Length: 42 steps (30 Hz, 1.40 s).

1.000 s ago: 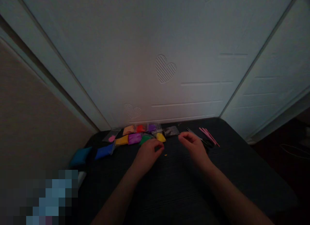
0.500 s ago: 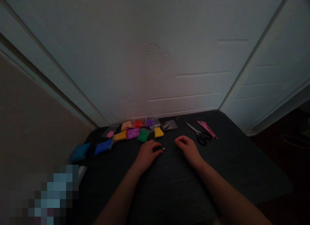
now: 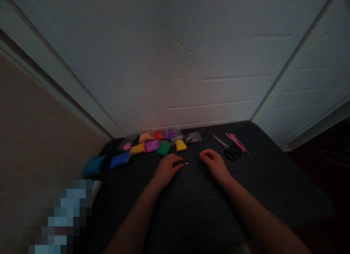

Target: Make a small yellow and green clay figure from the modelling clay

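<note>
The room is dim. My left hand [image 3: 167, 168] rests on the dark table [image 3: 207, 195] with its fingers curled, the fingertips beside a tiny yellow bit of clay [image 3: 186, 163]. Something small and dark seems to sit under those fingertips, but I cannot make it out. My right hand [image 3: 213, 164] lies on the table a little to the right, fingers loosely curled with nothing visible in them. Just beyond my hands lie a yellow clay packet [image 3: 181, 145] and a green clay packet [image 3: 164, 149].
Several more coloured clay packets run along the table's back edge to the left, down to a blue packet [image 3: 119, 160] and a teal packet [image 3: 94, 165]. Black scissors [image 3: 226, 149] and pink sticks [image 3: 236, 142] lie at the back right. A white wall panel [image 3: 182, 59] stands behind.
My right hand drew back from near the scissors and settled lower on the table. My left hand stayed by the yellow bit. The view shifted slightly.
</note>
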{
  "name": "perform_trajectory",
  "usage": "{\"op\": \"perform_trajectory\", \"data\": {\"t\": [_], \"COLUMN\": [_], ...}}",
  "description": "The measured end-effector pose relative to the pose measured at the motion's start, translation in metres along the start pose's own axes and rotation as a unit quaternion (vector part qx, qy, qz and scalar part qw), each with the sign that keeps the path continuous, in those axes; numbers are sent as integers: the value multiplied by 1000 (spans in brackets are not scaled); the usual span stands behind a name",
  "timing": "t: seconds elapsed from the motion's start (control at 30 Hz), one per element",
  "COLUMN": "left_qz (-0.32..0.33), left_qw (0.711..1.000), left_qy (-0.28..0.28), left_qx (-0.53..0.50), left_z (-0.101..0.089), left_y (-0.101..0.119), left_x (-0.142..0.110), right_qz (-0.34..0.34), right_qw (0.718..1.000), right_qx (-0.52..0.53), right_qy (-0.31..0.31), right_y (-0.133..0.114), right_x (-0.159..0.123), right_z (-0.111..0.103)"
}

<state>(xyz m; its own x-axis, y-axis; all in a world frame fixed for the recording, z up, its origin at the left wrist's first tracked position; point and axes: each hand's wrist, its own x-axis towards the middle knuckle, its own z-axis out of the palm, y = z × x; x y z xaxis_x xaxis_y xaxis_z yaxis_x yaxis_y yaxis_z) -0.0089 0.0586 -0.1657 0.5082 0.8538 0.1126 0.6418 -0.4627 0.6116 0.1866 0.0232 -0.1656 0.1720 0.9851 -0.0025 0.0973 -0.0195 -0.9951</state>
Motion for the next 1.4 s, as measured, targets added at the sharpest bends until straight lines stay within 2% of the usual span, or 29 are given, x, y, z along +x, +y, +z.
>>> {"op": "perform_trajectory", "data": {"t": [0.4, 0.97, 1.1, 1.2, 1.3, 1.4], "left_qz": [-14, 3, -12, -25, -41, -77], "left_qw": [1000, 1000, 1000, 999, 994, 978], "left_qy": [-6, -2, -3, 4, 9, 10], "left_qx": [-19, 22, 15, -20, -103, -195], "left_z": [0, 5, 4, 3, 0, -9], "left_y": [0, 0, 4, 9, 16, 29], "left_x": [2, 4, 4, 2, 1, 2], "right_qz": [2, 8, 9, 8, 2, -19], "right_qw": [1000, 1000, 1000, 1000, 1000, 999], "right_qx": [-3, 0, 0, 3, 9, 37], "right_qy": [-1, -1, -3, 1, 3, -7], "right_y": [0, -2, -2, 0, -2, -18], "right_x": [1, 0, 0, 1, -1, -7], "right_z": [0, 1, 0, 0, 2, 4]}}
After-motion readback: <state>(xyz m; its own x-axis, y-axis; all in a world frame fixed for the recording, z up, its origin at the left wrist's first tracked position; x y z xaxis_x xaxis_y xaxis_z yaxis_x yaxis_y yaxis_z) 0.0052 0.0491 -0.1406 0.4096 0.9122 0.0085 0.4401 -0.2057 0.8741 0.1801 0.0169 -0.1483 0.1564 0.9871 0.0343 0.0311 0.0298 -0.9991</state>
